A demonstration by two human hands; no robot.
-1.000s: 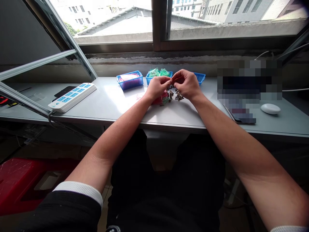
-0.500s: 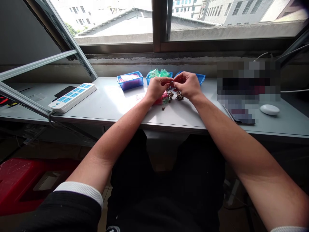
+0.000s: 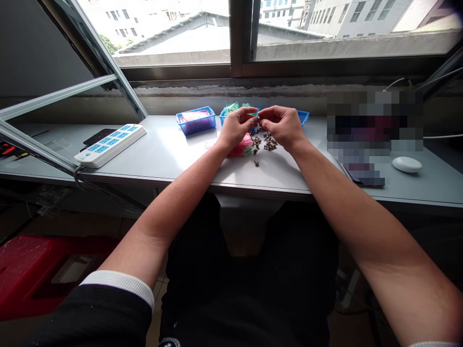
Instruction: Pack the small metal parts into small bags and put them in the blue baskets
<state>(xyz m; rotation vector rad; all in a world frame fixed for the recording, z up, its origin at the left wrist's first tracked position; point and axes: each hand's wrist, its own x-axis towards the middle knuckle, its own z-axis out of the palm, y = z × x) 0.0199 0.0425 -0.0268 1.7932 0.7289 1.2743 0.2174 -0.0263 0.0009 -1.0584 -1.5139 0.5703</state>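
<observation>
My left hand (image 3: 236,127) and my right hand (image 3: 284,126) face each other above the desk, fingertips almost meeting. Thumb and fingers are pinched together on both; whatever they hold is too small to make out. Beneath them lie small brass-coloured metal pieces (image 3: 269,141), like screws or studs, in loose heaps. One single metal piece (image 3: 256,164) rests apart, closer to the front edge. A pink plastic bag (image 3: 240,146), with some green plastic at its right end, lies partly behind my left wrist.
Along the back stand a blue tray (image 3: 196,126) with pink packets, another with green plastic bags (image 3: 231,108), and a third blue tray (image 3: 303,117) largely behind my right hand. A power strip (image 3: 111,145) lies left, a white mouse (image 3: 407,165) right, beside a blurred-out area.
Both hands stay close together with slightly shifted fingers. The single metal piece near the front now appears farther right, and more of the pink bag shows.
</observation>
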